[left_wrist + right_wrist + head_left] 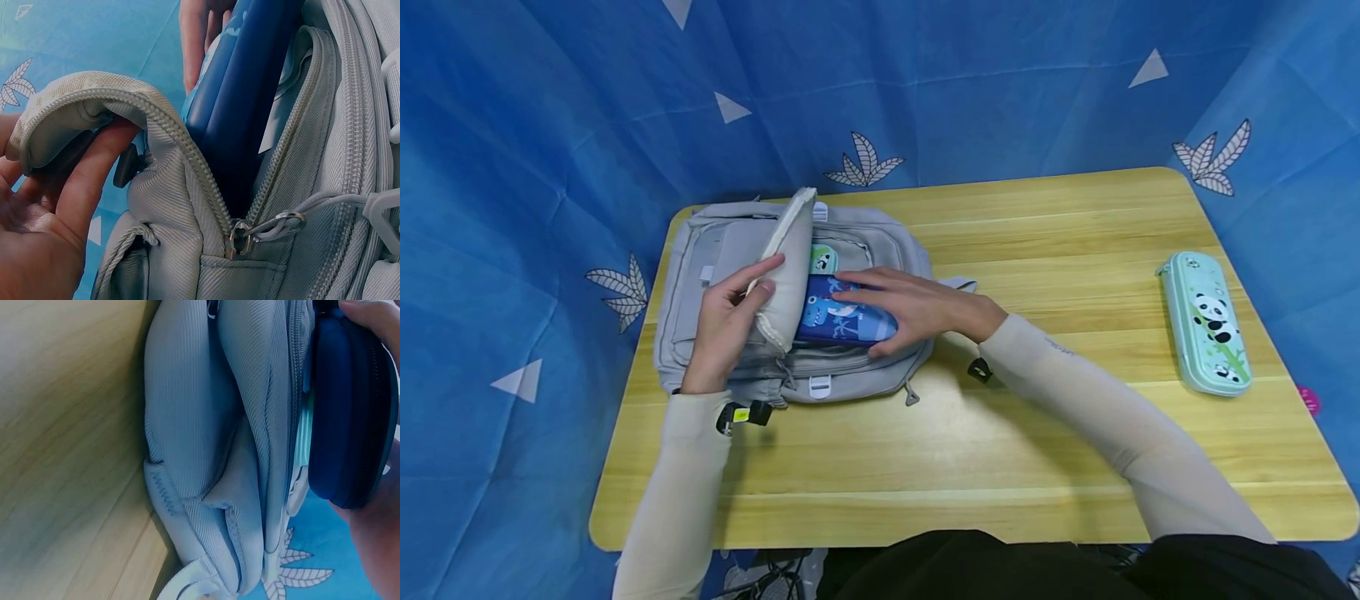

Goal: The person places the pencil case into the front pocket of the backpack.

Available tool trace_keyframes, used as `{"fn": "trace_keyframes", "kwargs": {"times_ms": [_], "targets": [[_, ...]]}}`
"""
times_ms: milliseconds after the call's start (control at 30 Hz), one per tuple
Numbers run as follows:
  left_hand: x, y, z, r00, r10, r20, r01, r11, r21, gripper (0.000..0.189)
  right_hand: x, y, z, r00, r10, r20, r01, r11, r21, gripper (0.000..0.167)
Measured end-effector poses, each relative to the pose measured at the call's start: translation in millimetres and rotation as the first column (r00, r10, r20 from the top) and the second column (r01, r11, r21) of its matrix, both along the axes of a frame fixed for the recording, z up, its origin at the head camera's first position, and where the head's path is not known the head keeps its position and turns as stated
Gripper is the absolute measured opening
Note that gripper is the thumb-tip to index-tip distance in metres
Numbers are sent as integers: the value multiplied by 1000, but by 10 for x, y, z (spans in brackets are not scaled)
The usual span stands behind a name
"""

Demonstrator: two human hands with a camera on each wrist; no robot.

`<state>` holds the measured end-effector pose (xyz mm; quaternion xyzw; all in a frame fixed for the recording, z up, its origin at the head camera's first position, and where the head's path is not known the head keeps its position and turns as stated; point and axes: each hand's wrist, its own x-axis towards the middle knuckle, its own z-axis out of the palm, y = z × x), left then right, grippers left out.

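Observation:
A grey backpack (865,387) lies on the table, its front pocket unzipped. My left hand (727,321) grips the edge of the pocket's pale flap (792,275) and holds it raised; in the left wrist view the fingers curl under the zippered edge. My right hand (917,307) holds a dark blue pencil case (842,317) with a blue cartoon creature on it, fingers across its top and thumb at the near side. One end of this case sits inside the pocket opening, between the zipper edges (206,181). Behind it, a green panda case (823,258) shows partly in the pocket.
A mint green pencil case (1213,325) with pandas lies at the table's right side. The wooden table (1037,450) has rounded corners, and a blue patterned cloth (1000,100) hangs behind it. A zipper pull (912,396) hangs at the backpack's near edge.

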<state>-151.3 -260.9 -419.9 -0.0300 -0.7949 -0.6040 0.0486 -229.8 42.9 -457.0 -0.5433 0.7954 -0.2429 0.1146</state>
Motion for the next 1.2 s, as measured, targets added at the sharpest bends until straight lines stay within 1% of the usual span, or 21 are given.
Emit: {"fn": "trace_keyframes", "kwargs": {"times_ms": [167, 333, 600, 967, 1200], "targets": [[-11, 8, -2, 1000, 4, 12, -4, 1000, 8, 36, -32, -67, -9, 1000, 5, -10, -5, 1000, 3, 93], [-7, 18, 6, 1000, 8, 16, -8, 1000, 10, 37, -42, -109, -21, 1000, 0, 10, 0, 1000, 13, 94], [3, 20, -1, 1000, 13, 15, -13, 1000, 16, 36, -17, -81, -98, 1000, -12, 12, 12, 999, -36, 93], [6, 8, -7, 1000, 11, 21, -12, 999, 31, 36, 72, 159, -140, 994, -109, 19, 110, 992, -63, 94], [4, 13, -8, 1000, 3, 31, -4, 999, 43, 37, 150, 310, -174, 980, -180, 79, 187, 977, -101, 95]]}}
